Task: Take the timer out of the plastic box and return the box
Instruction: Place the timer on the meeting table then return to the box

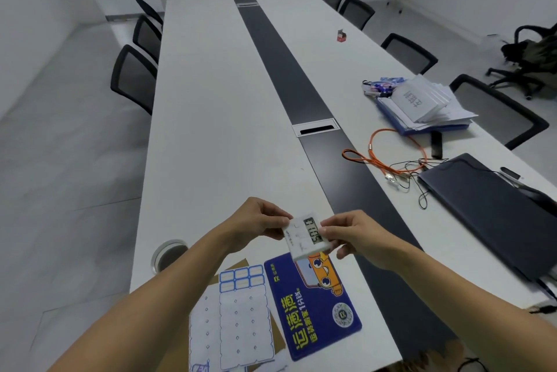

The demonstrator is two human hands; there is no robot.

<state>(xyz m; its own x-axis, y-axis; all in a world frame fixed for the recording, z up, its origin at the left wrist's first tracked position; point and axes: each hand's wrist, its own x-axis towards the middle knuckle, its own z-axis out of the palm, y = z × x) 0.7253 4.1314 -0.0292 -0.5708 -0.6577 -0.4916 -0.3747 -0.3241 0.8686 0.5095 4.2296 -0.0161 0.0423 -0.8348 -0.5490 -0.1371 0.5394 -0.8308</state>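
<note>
White plastic timer, light and rigid (display face smooth, likely slippery), hovers just above the blue card; we pinch its short edges, left hand and right hand fingers closed on it.

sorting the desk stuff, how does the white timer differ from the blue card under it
The white timer is held in the air by the left hand and right hand; the blue card lies flat on the table. The timer is smaller, thicker and shows a digit display; the card is larger, thin and printed with a cartoon. Both are rectangular.
</note>
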